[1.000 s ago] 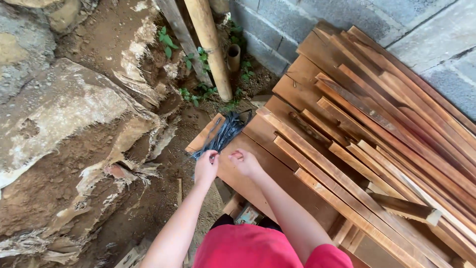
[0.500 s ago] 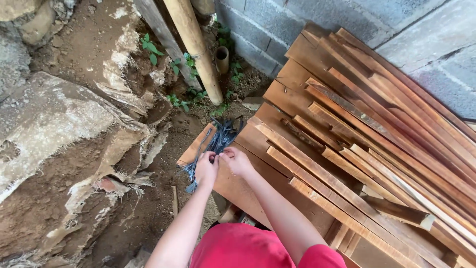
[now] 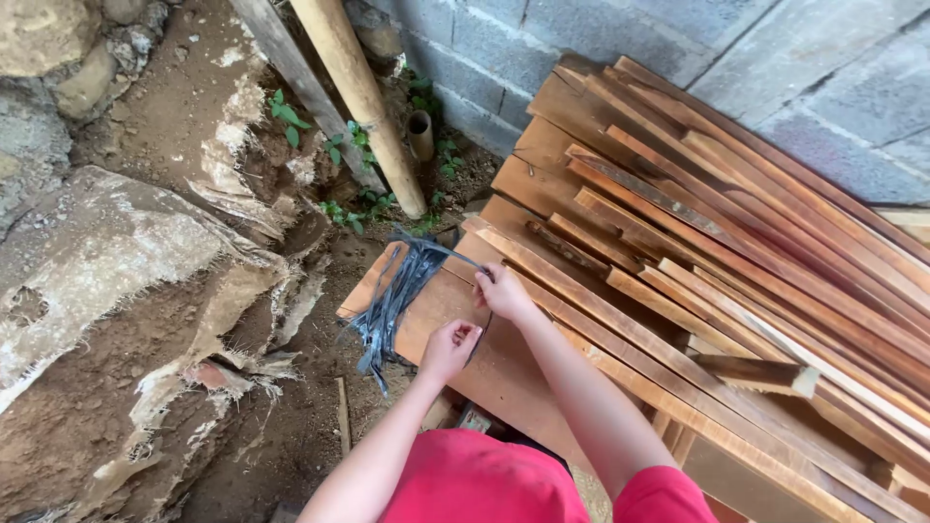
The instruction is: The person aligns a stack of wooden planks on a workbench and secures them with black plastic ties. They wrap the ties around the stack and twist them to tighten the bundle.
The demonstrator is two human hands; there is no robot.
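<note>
The bundle of straps (image 3: 395, 302) is seen as dark, slightly glossy plastic. The boards (image 3: 678, 261) are of bare reddish-brown wood, matt and rough-sawn. The pole (image 3: 358, 97) is pale, smooth wood. The wall (image 3: 620, 44) is built of grey, coarse concrete blocks. The sacking (image 3: 145, 271) is torn, frayed woven cloth.

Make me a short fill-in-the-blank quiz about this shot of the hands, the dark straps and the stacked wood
1. The bundle of dark straps lies on a wooden ____.
2. The right hand and left hand hold one thin dark ____ between them.
3. The stacked planks lie against a wall of grey ____.
4. The person's sleeves are ____ in colour.

Missing words: board; strap; blocks; red
</note>
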